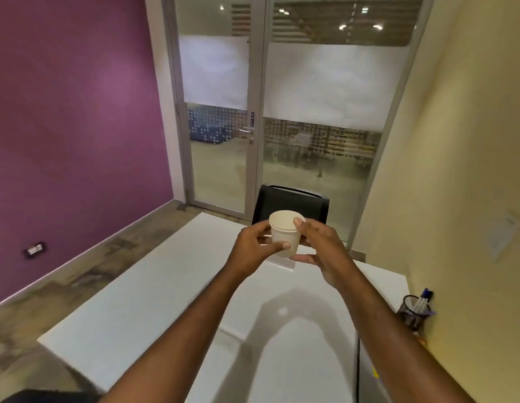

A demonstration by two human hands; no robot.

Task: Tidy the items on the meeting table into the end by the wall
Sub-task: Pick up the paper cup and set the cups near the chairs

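A cream paper cup (285,232) is held up above the far half of the white meeting table (154,301). It looks like two cups nested, one rim inside the other. My left hand (253,245) wraps its left side with the thumb across the front. My right hand (316,242) grips its right side, thumb on the rim. A small white block (282,262) lies on the table just below the cup, partly hidden by my hands.
A black mesh pen holder (414,311) with blue pens stands at the table's right edge against the yellow wall (456,170). A black chair (290,203) sits at the far end before the glass door (221,126). The purple wall (72,112) is left.
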